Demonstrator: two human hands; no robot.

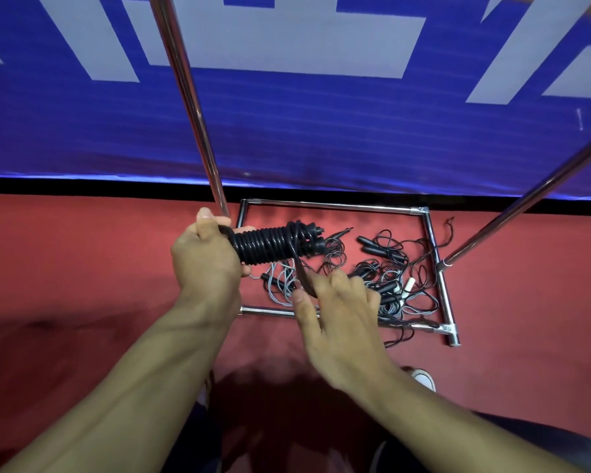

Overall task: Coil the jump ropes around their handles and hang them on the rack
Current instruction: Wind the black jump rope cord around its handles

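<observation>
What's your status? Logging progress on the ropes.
Left grip holds black coiled jump rope. Right grip pinches its loose end. Tangled ropes lie on floor inside rack base.

Black jump rope wound in tight coils around its paired handles, held level above the rack base, loose ropes tangled on the floor inside that base
</observation>
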